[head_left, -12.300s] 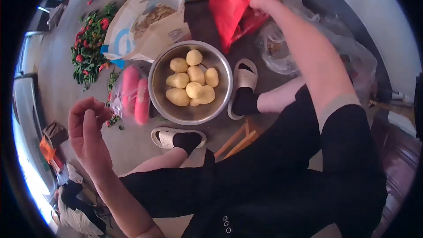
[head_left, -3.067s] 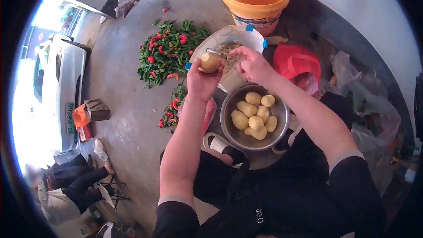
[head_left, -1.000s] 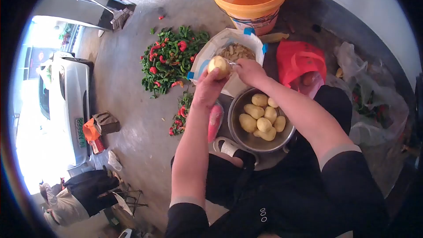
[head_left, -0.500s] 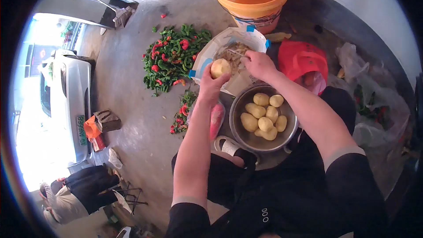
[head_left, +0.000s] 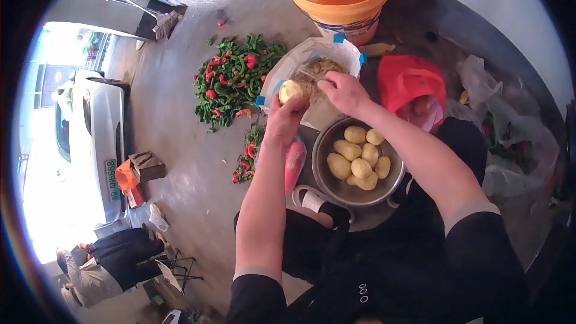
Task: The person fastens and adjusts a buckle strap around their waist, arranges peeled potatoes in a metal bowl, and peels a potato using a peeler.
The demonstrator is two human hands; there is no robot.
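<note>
My left hand (head_left: 284, 119) is closed round a pale potato (head_left: 292, 92) above the near left edge of an open paper bag (head_left: 324, 112). Peelings (head_left: 324, 72) lie inside the bag. Just right of the potato, my right hand (head_left: 345, 92) grips a thin peeler (head_left: 309, 74), its handle mostly hidden by the fingers. Below my right forearm a metal bowl (head_left: 320, 179) on the floor holds several peeled potatoes (head_left: 361, 168). A red bag (head_left: 405, 78) stands open to the right of the paper bag, with something round and brownish inside.
Green and red peppers (head_left: 234, 78) are heaped on the floor at left. An orange bucket (head_left: 342, 9) stands behind the paper bag. Clear plastic bags (head_left: 510, 168) lie at right, a pink bag (head_left: 294, 164) near the bowl. Another person (head_left: 99, 276) is at the lower left, below a white car (head_left: 99, 144).
Since the first frame, the view has shifted and both hands have come together over the paper bag, with potato and peeler. Over the last second the peeler has come off the potato's side.
</note>
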